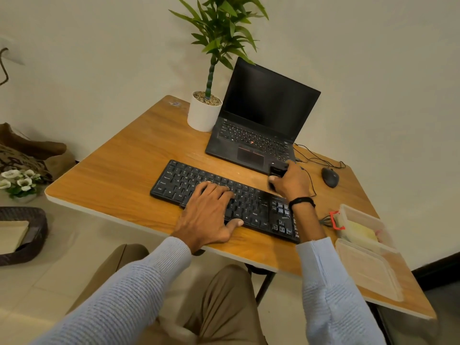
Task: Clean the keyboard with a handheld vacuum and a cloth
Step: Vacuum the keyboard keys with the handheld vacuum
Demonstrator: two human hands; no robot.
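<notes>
A black keyboard (189, 181) lies slanted across the wooden table (124, 170). My left hand (209, 215) rests flat on its middle keys, fingers spread and the thumb at the front edge. My right hand (291, 181) grips a small black handheld vacuum (277, 171) just beyond the keyboard's far right edge, beside the laptop's front corner. A yellow cloth (361, 231) lies folded in a clear plastic box (366, 215) at the right of the table.
An open black laptop (263, 115) stands behind the keyboard, a white potted plant (202, 114) to its left. A black mouse (329, 177) with its cable lies at the right. The box's clear lid (368, 270) rests near the right front edge.
</notes>
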